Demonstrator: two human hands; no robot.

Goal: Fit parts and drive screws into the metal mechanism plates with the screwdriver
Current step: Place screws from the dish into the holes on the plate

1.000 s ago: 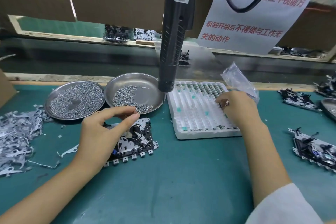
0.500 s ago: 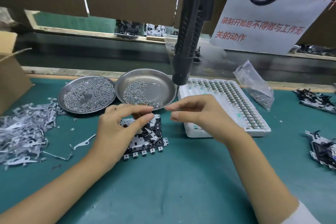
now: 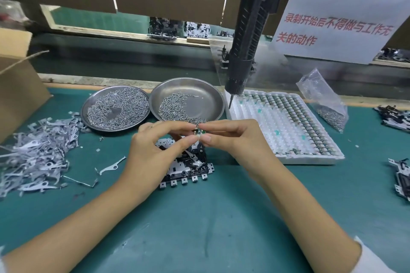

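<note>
In the head view a small green-tipped part (image 3: 200, 132) is pinched between the fingertips of the left hand (image 3: 155, 150) and the right hand (image 3: 235, 142), just above the metal mechanism plate (image 3: 186, 166) on the green mat (image 3: 210, 217) — probably so it can be oriented before fitting. The screwdriver (image 3: 248, 40) is left hanging untouched over the dish of screws (image 3: 188, 102) and the white parts tray (image 3: 284, 128) — kept within reach.
</note>
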